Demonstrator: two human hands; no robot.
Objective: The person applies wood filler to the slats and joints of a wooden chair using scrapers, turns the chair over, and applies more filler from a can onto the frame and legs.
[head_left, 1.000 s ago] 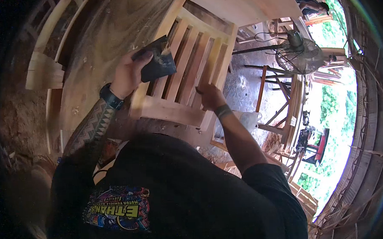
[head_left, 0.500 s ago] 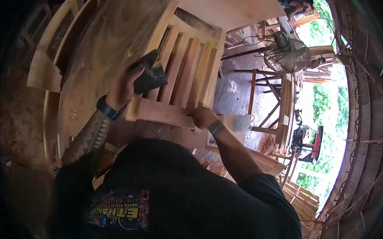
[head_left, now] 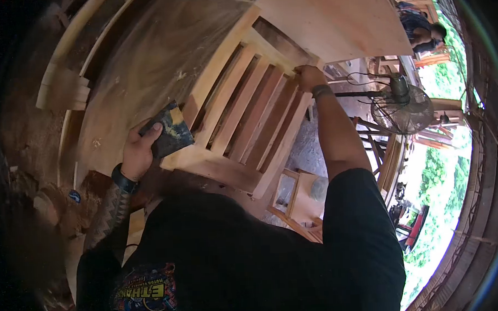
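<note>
My left hand grips a dark, flat plate with a yellowish smear near its top corner, thumb on its face. The plate is beside the near left corner of a slatted wooden frame. At the frame's far right corner, my right hand is closed against the wood. Whatever its fingers hold is too small and hidden to make out. Several slats run lengthwise between the frame's end rails, with dark gaps between them.
The frame lies on a dusty wooden surface. A broad pale board is beyond it. To the right are a fan and wooden pieces on a stand. Another person is at the upper right. Curved wooden parts are at the left.
My right hand has moved from the near end of the slats to the far right corner. My left hand with the plate has shifted left and down. The view has shifted as well.
</note>
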